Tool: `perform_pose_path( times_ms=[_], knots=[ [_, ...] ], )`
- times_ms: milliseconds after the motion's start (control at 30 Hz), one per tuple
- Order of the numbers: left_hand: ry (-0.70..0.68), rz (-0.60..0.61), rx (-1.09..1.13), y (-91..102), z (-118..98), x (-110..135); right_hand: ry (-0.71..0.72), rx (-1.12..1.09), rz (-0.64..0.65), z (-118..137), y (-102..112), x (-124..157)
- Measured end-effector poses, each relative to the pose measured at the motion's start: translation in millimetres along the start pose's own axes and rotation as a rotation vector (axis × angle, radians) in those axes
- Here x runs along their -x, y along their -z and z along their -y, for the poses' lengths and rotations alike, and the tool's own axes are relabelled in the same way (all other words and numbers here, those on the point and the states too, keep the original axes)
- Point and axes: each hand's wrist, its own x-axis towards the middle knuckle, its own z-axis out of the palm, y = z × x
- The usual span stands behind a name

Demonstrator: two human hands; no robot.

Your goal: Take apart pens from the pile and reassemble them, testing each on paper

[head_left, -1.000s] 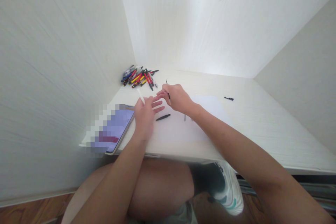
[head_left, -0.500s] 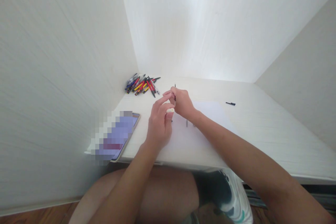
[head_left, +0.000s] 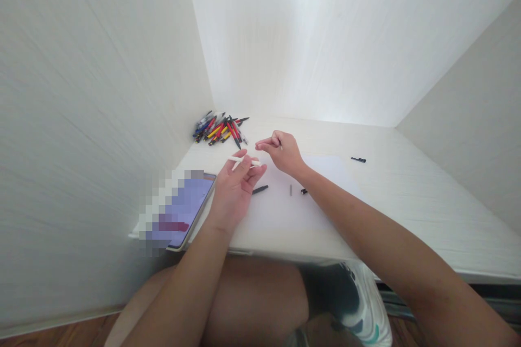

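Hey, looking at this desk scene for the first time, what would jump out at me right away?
The heap of red, yellow, blue and black plastic pens in the far left corner of the white desk catches the eye first. In front of it the left hand holds a slim white plastic pen barrel, while the right hand pinches a thin dark stick. A short black pen piece lies on white paper.

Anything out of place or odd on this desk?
A pen is in pieces: left hand holds the white barrel, right hand pinches a thin dark insert, a black pen part and two small bits lie loose on the paper. Another black piece sits apart, far right.
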Motion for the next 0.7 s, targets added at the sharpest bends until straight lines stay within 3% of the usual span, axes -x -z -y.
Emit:
perform_pose_path(
  times_ms=[200,400,700],
  knots=[
    [0.205,-0.023,0.322,3.5,-7.6,-1.9,0.058,0.041,-0.034,-8.6,-2.0,-0.9],
    [0.239,-0.026,0.281,-1.9,-12.4,0.7,0.070,0.048,-0.017,-10.2,-2.3,-0.5],
    [0.275,-0.020,0.443,-1.3,-12.0,-1.7,0.088,0.114,-0.028,-11.2,-2.2,-1.2]
  ],
)
